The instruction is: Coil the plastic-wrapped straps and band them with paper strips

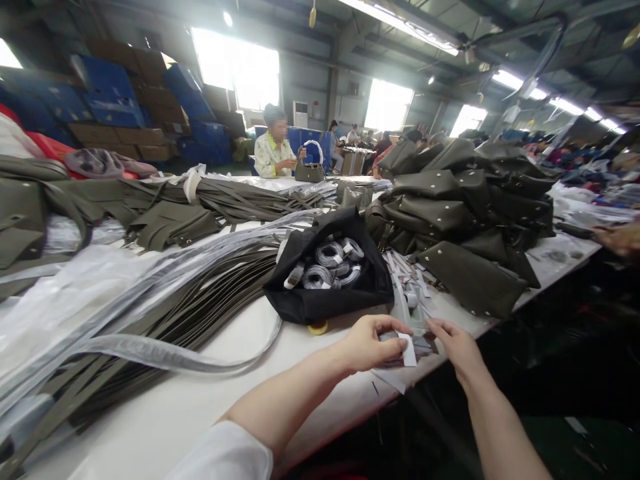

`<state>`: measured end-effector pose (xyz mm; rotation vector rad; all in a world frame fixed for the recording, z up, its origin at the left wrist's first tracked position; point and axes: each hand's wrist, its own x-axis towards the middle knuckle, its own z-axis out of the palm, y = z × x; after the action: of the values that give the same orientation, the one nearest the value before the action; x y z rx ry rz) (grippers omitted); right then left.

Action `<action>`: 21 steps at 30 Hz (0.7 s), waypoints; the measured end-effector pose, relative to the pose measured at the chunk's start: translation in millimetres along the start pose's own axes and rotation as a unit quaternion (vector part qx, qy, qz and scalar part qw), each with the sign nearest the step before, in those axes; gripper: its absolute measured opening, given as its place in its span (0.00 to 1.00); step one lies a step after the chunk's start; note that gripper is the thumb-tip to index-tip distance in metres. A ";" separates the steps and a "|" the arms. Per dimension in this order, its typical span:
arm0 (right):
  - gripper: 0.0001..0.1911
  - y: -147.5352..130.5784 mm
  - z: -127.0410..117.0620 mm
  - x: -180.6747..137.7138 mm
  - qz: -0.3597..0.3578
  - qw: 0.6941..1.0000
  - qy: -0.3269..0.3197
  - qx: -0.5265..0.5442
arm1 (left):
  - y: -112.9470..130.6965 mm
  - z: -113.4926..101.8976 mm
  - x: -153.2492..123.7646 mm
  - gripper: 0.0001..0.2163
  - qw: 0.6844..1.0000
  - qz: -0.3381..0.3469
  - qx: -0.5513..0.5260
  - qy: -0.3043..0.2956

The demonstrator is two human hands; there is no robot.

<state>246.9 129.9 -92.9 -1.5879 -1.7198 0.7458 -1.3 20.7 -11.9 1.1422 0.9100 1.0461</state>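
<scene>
My left hand (pixel 370 341) is closed near the table's front edge, thumb and fingers pinching a small white strip (pixel 409 351). Under those fingers is something greyish and clear, mostly hidden by the hand. Just to the right, my right hand (pixel 456 345) has its fingertips drawn together; whether anything is between them is too small to make out. Behind my hands, a black cloth bag (pixel 295 303) lies with its mouth spread, holding several coiled clear straps (pixel 330 254) with white tabs. Loose white strips (pixel 399 283) and clear pieces lie beside the bag.
Long olive straps (pixel 200 300) and clear plastic-wrapped strips (pixel 165 353) cover the left of the table. Olive bags (pixel 440 200) are heaped at the right. A yellow tape roll (pixel 317 328) sits by the black bag. Across the table, a person (pixel 274 150) handles an olive handbag (pixel 310 172).
</scene>
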 end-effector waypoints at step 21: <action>0.18 -108.7 -16.7 -128.1 -0.052 0.982 -0.087 0.162 | -14.7 10.8 3.4 0.20 0.986 0.108 0.116 0.047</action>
<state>197.9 -8.4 -9.3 -1.2324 -1.6860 1.0776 12.4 19.8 -24.4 1.4189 1.0188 1.2010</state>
